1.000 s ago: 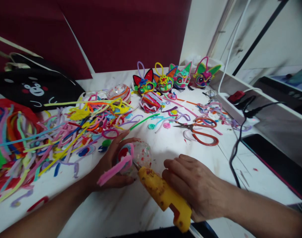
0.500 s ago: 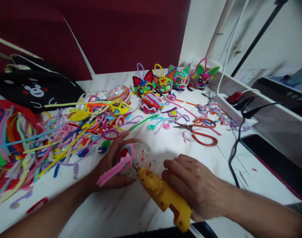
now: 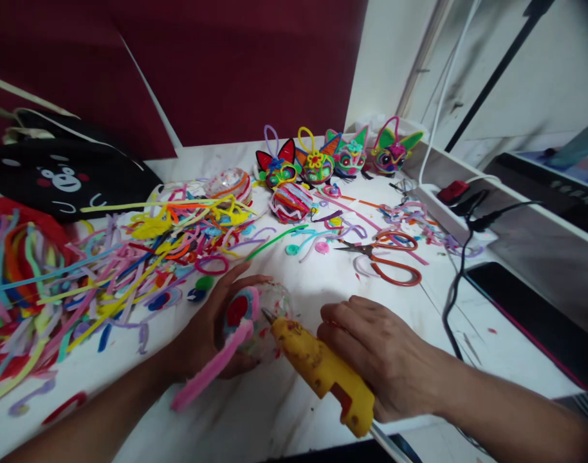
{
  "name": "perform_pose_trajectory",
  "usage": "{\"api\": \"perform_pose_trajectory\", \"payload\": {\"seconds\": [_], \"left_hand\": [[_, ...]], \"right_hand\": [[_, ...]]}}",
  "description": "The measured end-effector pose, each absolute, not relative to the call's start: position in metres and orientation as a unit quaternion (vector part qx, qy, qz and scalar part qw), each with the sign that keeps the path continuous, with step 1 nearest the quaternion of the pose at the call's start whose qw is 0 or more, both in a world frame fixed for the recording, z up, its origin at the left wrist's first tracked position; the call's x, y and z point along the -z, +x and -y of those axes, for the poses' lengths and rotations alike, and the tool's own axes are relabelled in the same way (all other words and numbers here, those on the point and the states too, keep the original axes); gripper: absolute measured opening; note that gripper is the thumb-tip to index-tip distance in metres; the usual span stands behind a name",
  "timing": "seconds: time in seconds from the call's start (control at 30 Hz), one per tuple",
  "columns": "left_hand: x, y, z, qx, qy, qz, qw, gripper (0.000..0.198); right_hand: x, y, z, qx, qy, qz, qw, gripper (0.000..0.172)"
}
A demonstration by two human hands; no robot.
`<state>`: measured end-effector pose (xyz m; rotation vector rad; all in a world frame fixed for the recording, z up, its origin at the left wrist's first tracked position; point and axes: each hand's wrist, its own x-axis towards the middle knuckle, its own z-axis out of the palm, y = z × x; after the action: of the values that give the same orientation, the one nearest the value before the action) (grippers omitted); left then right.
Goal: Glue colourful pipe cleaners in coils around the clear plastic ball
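My left hand (image 3: 211,321) is wrapped round a clear plastic ball (image 3: 275,305) with red and coloured specks. On the ball's near left side sits a coil of red, blue and pink fuzzy stems, and a loose pink pipe cleaner (image 3: 211,373) hangs from it toward me. My right hand (image 3: 371,354) grips a yellow hot glue gun (image 3: 318,366); its metal nozzle points at the ball, close beside the pink stem. I cannot tell whether the nozzle touches the ball. My right fingers are partly hidden behind the gun.
Orange-handled scissors (image 3: 385,254) lie beyond my right hand. Loose pipe cleaners (image 3: 125,276) spread across the left. Several finished cat-like heads (image 3: 318,164) stand at the back, near a striped ball (image 3: 291,200). At right are a phone (image 3: 530,321) and a power strip (image 3: 451,215).
The glue gun's nozzle has drawn back slightly from the pink stem. The ball has turned a little in my left hand, and the stem's loose end hangs lower and farther left.
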<state>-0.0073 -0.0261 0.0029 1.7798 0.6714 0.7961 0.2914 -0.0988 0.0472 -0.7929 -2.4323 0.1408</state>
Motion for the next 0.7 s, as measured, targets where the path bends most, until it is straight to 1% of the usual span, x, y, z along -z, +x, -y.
{"api": "perform_pose_trajectory", "payload": {"seconds": [0.13,0.27,0.43,0.63,0.7], "left_hand": [[-0.0027,-0.0076,0.0276,-0.328,0.743,-0.279,0.512,0.122],[-0.0037,-0.0069,0.0289,-0.327,0.751,-0.273,0.505,0.122],[-0.0024,-0.0068,0.0283,-0.337,0.751,-0.254,0.508,0.119],[-0.0028,-0.0092,0.0278,-0.321,0.745,-0.263,0.522,0.127],[-0.0038,-0.0096,0.0277,-0.316,0.739,-0.269,0.531,0.125]], "right_hand": [[-0.0472,0.2914,0.0977,-0.076,-0.299,0.904,0.296,0.034],[-0.0474,0.2925,0.0970,-0.105,-0.301,0.900,0.297,0.030],[-0.0465,0.2931,0.0976,-0.102,-0.298,0.903,0.293,0.028],[-0.0470,0.2920,0.1002,-0.090,-0.293,0.907,0.290,0.037],[-0.0477,0.2910,0.1006,-0.086,-0.291,0.908,0.289,0.041]]}}
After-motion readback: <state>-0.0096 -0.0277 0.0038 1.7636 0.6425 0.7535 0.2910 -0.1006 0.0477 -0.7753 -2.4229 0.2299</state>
